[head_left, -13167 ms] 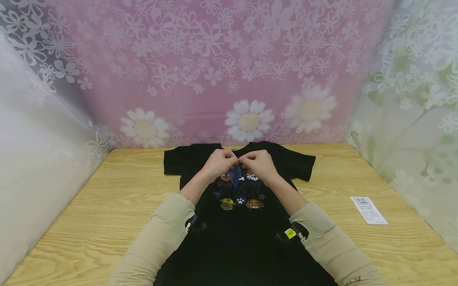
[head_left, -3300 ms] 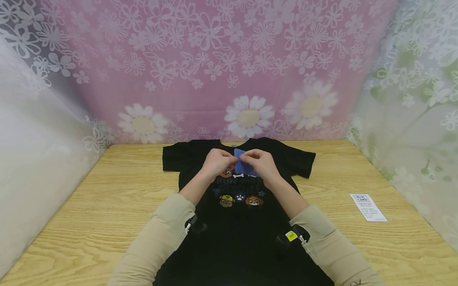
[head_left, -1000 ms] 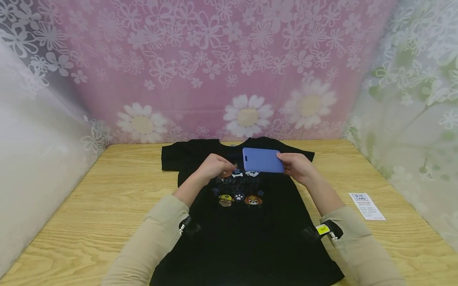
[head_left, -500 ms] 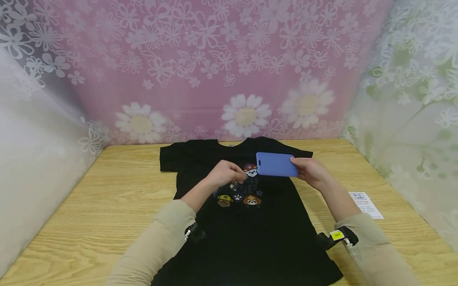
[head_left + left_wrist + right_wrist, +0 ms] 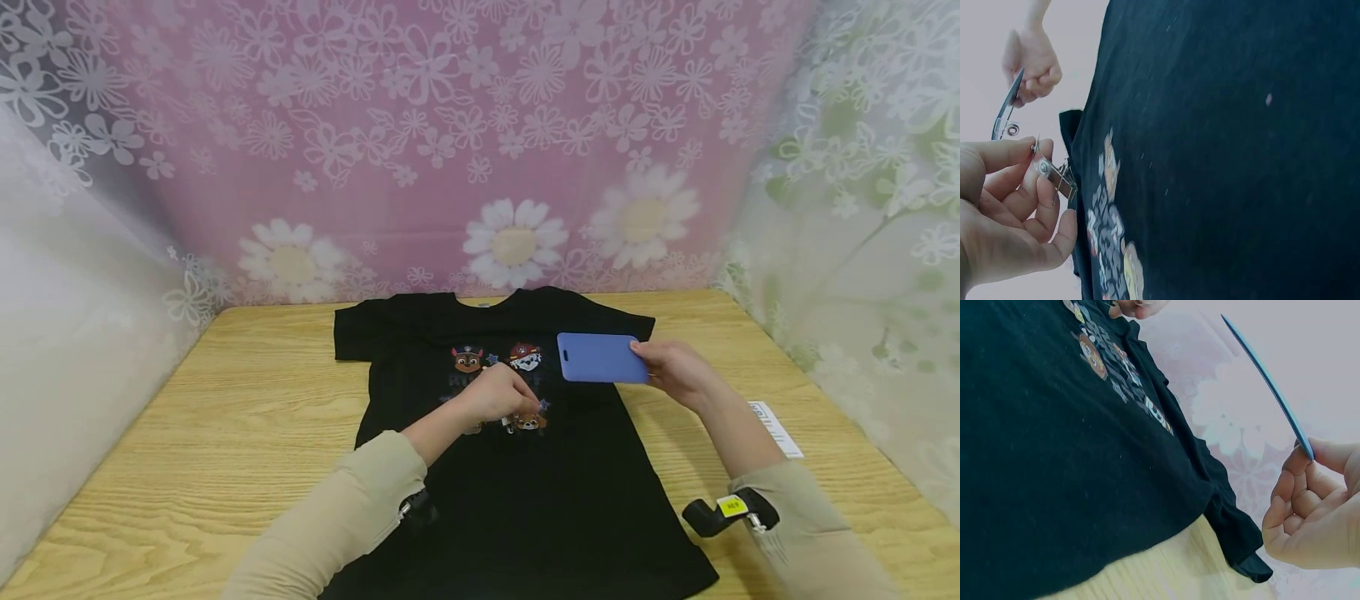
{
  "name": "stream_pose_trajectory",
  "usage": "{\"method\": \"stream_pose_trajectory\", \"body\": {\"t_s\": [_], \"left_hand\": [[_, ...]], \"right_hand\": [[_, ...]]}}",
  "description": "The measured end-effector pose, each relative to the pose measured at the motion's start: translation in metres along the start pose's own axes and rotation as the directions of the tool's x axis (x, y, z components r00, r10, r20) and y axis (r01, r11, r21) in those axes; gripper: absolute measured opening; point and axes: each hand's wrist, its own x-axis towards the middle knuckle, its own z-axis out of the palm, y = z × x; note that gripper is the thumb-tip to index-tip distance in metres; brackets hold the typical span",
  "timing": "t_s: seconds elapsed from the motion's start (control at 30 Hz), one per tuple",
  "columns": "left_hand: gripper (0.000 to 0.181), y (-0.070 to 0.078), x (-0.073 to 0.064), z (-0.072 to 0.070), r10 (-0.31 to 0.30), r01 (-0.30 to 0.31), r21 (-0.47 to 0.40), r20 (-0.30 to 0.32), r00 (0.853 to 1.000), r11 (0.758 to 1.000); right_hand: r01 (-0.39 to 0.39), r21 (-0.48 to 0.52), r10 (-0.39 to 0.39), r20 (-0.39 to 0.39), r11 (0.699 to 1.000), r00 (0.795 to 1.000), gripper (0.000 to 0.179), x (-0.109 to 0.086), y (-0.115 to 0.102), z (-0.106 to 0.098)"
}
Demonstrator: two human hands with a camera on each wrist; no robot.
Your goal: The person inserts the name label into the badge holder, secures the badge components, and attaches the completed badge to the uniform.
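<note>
My right hand (image 5: 682, 375) pinches a blue badge holder (image 5: 600, 358) by its right end, between thumb and fingers. The holder has a small slot at its left end and stands over the right side of a black T-shirt (image 5: 510, 508). Seen edge-on in the right wrist view, the holder (image 5: 1269, 381) is a thin blue strip. My left hand (image 5: 498, 393) is over the shirt's print and pinches a badge clip. In the left wrist view, this metal clip (image 5: 1063, 180) hangs from the fingers beside a round snap (image 5: 1044, 167).
Beneath the shirt is a wood-grain table (image 5: 225, 400). A white printed card (image 5: 776, 432) lies on it at the right, partly behind the right forearm. Floral cloth (image 5: 375, 167) hangs at the back and sides. Both wrists wear camera straps.
Earlier both hands were together at the holder near the collar. They have since parted: the right hand carried the holder rightward, while the left came down and right over the print with the clip.
</note>
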Motion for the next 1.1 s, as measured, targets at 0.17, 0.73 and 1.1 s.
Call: {"method": "stream_pose_trajectory", "body": {"t_s": [0.17,0.73,1.1], "left_hand": [[0.012,0.009,-0.001,0.016,-0.010,0.008,0.048,0.044,0.999,0.999],[0.007,0.016,-0.015,0.060,0.062,-0.094,0.228,0.141,0.988,0.969],[0.003,0.013,-0.014,0.059,0.132,-0.160,0.239,0.131,0.983,0.958]], "right_hand": [[-0.008,-0.005,0.008,-0.012,1.000,1.000,0.030,-0.003,0.002,-0.007],[0.001,-0.042,-0.001,-0.011,0.999,1.000,0.030,-0.002,0.008,-0.006],[0.013,-0.140,-0.008,0.039,0.990,0.999,0.031,0.000,0.011,0.001]]}}
